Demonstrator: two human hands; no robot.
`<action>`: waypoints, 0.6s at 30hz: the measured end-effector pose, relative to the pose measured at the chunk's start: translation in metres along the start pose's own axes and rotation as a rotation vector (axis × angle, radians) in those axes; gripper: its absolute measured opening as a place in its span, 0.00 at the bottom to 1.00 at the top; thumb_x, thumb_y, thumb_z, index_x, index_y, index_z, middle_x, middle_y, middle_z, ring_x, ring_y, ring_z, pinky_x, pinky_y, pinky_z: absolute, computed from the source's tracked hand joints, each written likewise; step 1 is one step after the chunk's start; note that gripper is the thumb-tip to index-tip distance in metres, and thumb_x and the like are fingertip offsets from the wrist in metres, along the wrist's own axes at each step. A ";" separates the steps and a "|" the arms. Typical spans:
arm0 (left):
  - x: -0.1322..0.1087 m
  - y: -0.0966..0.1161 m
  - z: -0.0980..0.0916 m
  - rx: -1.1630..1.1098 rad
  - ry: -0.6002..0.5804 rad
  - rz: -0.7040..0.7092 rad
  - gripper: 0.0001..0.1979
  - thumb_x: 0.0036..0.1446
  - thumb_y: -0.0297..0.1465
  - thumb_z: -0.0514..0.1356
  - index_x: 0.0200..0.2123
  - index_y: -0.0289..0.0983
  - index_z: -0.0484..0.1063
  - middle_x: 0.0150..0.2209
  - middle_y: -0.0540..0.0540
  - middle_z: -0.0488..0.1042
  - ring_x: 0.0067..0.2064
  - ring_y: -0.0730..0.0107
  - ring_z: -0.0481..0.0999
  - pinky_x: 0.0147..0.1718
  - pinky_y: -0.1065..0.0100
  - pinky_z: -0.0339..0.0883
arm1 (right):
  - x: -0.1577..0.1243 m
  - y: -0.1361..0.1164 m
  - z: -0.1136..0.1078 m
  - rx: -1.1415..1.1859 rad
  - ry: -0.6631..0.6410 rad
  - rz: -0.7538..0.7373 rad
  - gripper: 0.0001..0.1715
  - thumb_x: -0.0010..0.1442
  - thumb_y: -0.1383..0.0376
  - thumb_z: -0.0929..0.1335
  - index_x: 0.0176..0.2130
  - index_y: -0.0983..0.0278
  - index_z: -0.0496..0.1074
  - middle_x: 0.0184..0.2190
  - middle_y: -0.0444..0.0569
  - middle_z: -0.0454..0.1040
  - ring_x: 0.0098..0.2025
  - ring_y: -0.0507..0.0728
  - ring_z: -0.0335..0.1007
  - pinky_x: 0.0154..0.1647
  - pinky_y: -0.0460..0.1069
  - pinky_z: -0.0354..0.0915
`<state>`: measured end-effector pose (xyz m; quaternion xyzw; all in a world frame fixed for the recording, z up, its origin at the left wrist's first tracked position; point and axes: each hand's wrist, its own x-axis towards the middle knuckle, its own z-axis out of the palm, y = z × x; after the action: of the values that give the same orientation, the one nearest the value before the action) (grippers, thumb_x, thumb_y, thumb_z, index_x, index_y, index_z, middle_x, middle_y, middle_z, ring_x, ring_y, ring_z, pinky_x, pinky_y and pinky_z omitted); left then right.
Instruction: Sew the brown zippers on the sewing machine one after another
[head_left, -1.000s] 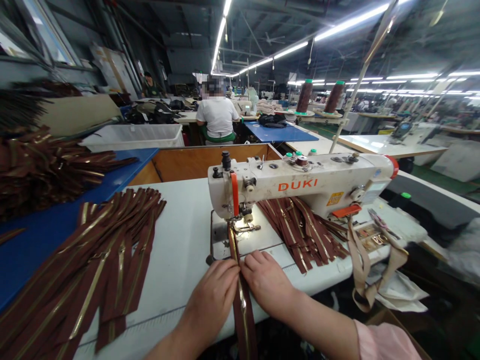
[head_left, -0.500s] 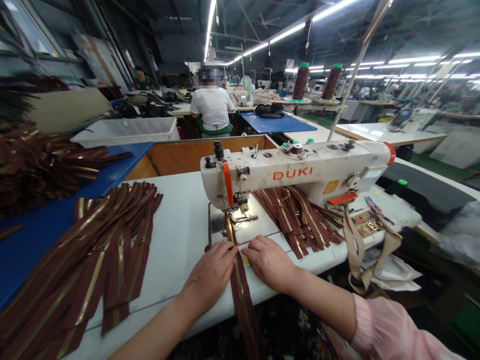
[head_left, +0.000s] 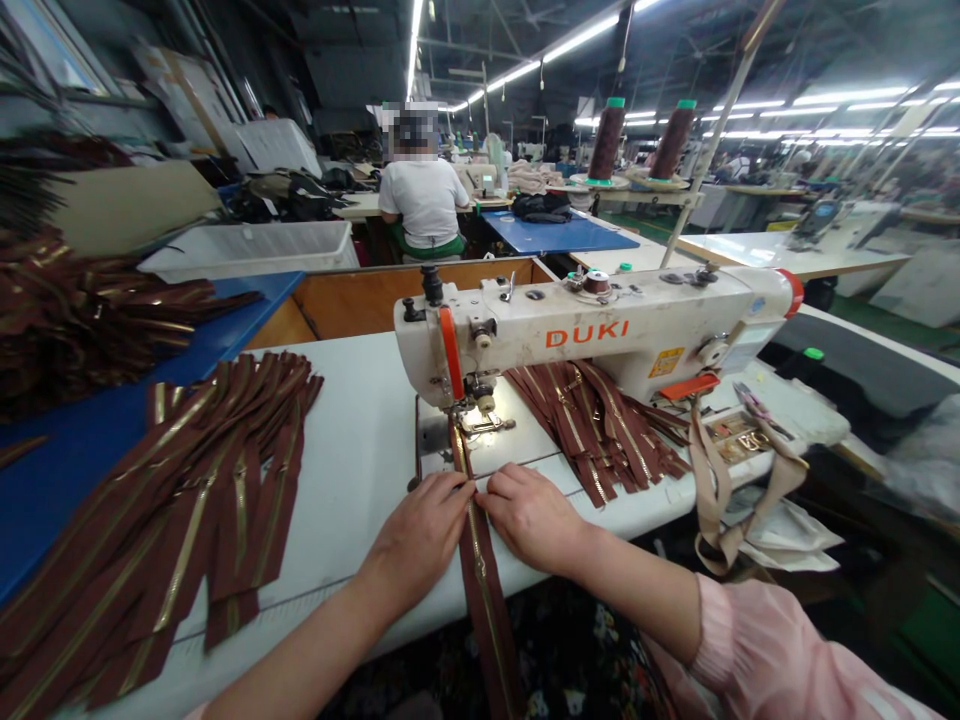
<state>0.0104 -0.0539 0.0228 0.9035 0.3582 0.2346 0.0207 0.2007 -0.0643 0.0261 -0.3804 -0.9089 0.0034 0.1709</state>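
A brown zipper [head_left: 480, 590] with brass teeth runs from under the presser foot [head_left: 480, 422] of the sewing machine, across the table edge and down toward me. My left hand [head_left: 420, 530] and my right hand [head_left: 529, 517] lie on either side of it, fingertips pressed on its tape just in front of the needle plate. The zipper's lower end hangs out of view below the table. The stitching point is partly hidden by the foot.
A white DUKI sewing machine [head_left: 585, 340] fills the table's middle. Stacks of brown zippers lie to its left [head_left: 202, 500] and behind the needle plate [head_left: 592, 425]. A beige strap [head_left: 712, 490] hangs off the right side. A co-worker in a white shirt [head_left: 424, 200] sits beyond.
Both hands have slid along the zipper toward the presser foot. The view has tilted down slightly, so the machine sits higher in the picture.
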 end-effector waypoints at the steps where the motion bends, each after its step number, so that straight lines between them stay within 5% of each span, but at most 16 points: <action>1: 0.000 0.000 0.000 0.003 0.001 0.000 0.15 0.60 0.23 0.49 0.46 0.35 0.70 0.41 0.41 0.72 0.44 0.60 0.71 0.44 0.58 0.71 | -0.001 0.000 0.000 0.000 0.001 0.002 0.07 0.64 0.68 0.63 0.39 0.66 0.71 0.33 0.49 0.68 0.39 0.58 0.58 0.37 0.50 0.58; 10: 0.001 -0.001 -0.002 0.080 -0.005 0.007 0.14 0.60 0.23 0.49 0.44 0.35 0.71 0.48 0.39 0.71 0.49 0.58 0.71 0.48 0.55 0.69 | 0.000 -0.001 0.001 -0.019 0.005 0.008 0.08 0.65 0.68 0.62 0.41 0.67 0.70 0.34 0.49 0.68 0.40 0.58 0.58 0.39 0.51 0.59; 13: 0.005 -0.004 -0.005 0.134 -0.032 0.078 0.13 0.62 0.25 0.48 0.42 0.33 0.72 0.53 0.36 0.69 0.55 0.56 0.67 0.52 0.54 0.66 | 0.001 -0.001 -0.001 -0.044 -0.020 -0.008 0.07 0.65 0.68 0.63 0.41 0.67 0.69 0.34 0.49 0.68 0.39 0.58 0.58 0.39 0.51 0.59; 18: 0.006 -0.011 -0.008 0.182 -0.060 0.221 0.15 0.64 0.26 0.47 0.43 0.32 0.72 0.49 0.38 0.74 0.54 0.58 0.69 0.51 0.55 0.66 | 0.002 -0.001 -0.004 -0.064 -0.048 -0.028 0.07 0.64 0.68 0.63 0.41 0.68 0.69 0.35 0.50 0.68 0.40 0.58 0.58 0.40 0.51 0.59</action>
<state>0.0040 -0.0428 0.0297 0.9421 0.2757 0.1749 -0.0766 0.1995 -0.0640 0.0304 -0.3729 -0.9175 -0.0190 0.1369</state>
